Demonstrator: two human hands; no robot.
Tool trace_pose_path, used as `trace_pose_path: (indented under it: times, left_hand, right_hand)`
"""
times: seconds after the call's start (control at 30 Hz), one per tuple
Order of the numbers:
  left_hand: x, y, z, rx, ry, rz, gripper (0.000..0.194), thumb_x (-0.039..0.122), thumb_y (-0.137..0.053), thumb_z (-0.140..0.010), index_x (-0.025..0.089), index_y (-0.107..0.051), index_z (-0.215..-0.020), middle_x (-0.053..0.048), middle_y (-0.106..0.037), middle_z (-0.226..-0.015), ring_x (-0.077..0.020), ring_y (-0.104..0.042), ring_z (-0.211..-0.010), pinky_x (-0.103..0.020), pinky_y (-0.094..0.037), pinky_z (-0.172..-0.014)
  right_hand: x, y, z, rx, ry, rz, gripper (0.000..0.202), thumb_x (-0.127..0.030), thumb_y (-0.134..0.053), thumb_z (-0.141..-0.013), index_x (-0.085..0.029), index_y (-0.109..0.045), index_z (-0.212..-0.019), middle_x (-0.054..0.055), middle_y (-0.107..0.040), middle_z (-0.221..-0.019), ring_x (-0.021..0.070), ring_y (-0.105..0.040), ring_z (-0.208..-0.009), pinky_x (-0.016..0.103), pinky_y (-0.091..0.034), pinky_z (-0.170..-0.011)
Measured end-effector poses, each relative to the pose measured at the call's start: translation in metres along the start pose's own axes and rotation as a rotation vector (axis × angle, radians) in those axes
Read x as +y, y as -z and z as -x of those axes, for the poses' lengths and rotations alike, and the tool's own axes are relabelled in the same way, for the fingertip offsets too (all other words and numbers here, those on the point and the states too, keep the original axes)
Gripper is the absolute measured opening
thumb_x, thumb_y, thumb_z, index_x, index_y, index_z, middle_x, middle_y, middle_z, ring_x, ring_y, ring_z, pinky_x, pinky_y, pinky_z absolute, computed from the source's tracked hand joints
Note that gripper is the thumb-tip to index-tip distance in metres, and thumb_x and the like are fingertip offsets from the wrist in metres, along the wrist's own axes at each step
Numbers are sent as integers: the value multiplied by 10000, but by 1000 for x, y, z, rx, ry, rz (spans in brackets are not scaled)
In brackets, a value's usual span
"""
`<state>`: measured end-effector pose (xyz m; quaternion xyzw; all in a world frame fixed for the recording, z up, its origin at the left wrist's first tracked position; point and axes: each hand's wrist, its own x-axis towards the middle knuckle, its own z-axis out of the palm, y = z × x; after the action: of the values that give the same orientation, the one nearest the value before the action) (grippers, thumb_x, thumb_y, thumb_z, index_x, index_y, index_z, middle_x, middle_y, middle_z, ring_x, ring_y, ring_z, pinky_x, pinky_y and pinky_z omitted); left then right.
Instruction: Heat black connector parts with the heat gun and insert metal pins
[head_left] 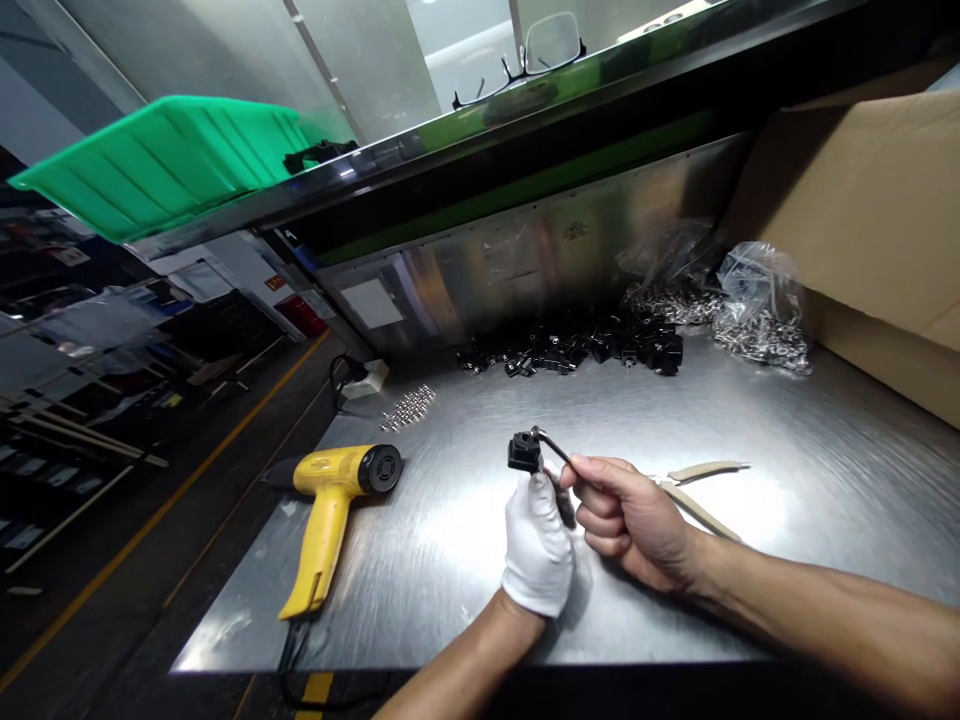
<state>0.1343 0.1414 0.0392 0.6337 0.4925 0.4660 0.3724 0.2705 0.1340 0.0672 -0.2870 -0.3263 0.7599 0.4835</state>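
- From my distant post, I have the left hand (538, 545), white-gloved, clamped on a small black part (523, 452), which sticks up above its fingertips.
- My right hand (637, 510), bare, is curled closed on a thin dark tool (556, 450), gripped by thumb and forefinger and pointing up and left from them.
- The tool's metal tip meets the part's upper right side; whether it is seated inside, I cannot tell.
- Both hands are close together; I cannot tell whether they touch.
- Just right of the right hand, a beige-handled tool (703, 470) lies on the steel table (450, 600), its head mostly hidden from me.
- Well left of the left hand lies a yellow heat gun (328, 520), nozzle pointing away from that hand.
- Ahead and left of the left hand, I see small silver pieces (409, 408) in rows, with a white socket block (367, 380) beyond.
- Farther ahead of both hands spreads a heap of black parts (570, 350).
- Ahead and right of the right hand, a clear bag (761, 305) of metal pieces stands near a cardboard box (877, 220).
- Above and far left of the hands, I see a green bin (172, 160).
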Motion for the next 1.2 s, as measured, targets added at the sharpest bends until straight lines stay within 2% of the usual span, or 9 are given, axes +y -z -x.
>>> trace_pose_path:
  times: [0.1,0.27,0.37,0.5,0.57,0.77,1.2]
  left_hand:
    - [0,-1,-3,-51,31,40,595,635,-233,-1020,186,-584,-849,-29,-578,-743,-154,-535,-670,-315,-442,-625]
    - [-7,12,-6,-165,161,171,597,695,-288,-984,194,-528,-764,13,-429,-632,-116,-368,-552,-276,-307,-488]
    - [-7,20,-5,-265,228,347,583,697,-334,-973,189,-544,-778,30,-390,-588,-99,-338,-496,-255,-270,-452]
    - [-1,23,2,-491,399,697,613,707,-287,-973,176,-575,-867,14,-482,-577,-112,-446,-450,-253,-370,-463]
    - [1,23,6,-555,469,777,647,716,-270,-968,159,-587,-879,-17,-551,-613,-134,-521,-464,-278,-439,-492]
    - [5,25,9,-561,542,868,706,746,-257,-949,136,-599,-850,-63,-625,-676,-178,-624,-510,-301,-500,-511]
    - [1,29,10,-615,549,956,715,726,-231,-964,128,-618,-907,-79,-645,-703,-176,-633,-534,-294,-510,-530]
  right_hand:
    - [-4,0,0,19,-45,-126,340,-519,-685,-877,-187,-618,-859,-125,-148,-514,54,-73,-445,183,-84,-377]
    - [-9,3,1,-9,-111,-231,312,-460,-718,-886,-156,-650,-865,-134,-181,-505,36,-75,-436,149,-86,-355]
    - [-12,6,1,-39,-142,-262,285,-422,-705,-914,-141,-673,-877,-129,-192,-512,27,-89,-424,136,-90,-341]
    - [-14,11,1,-59,-153,-282,263,-400,-713,-921,-143,-681,-873,-125,-195,-517,23,-111,-418,125,-111,-331]
    - [-15,13,2,-56,-154,-287,261,-404,-716,-922,-150,-683,-874,-123,-196,-517,24,-123,-417,123,-130,-328]
    - [-16,18,0,-66,-185,-298,262,-399,-728,-913,-145,-689,-861,-124,-189,-517,18,-106,-420,116,-131,-326]
    - [-4,22,-2,-111,-244,-300,284,-371,-644,-978,-133,-669,-826,-112,-205,-515,30,-153,-416,119,-214,-321]
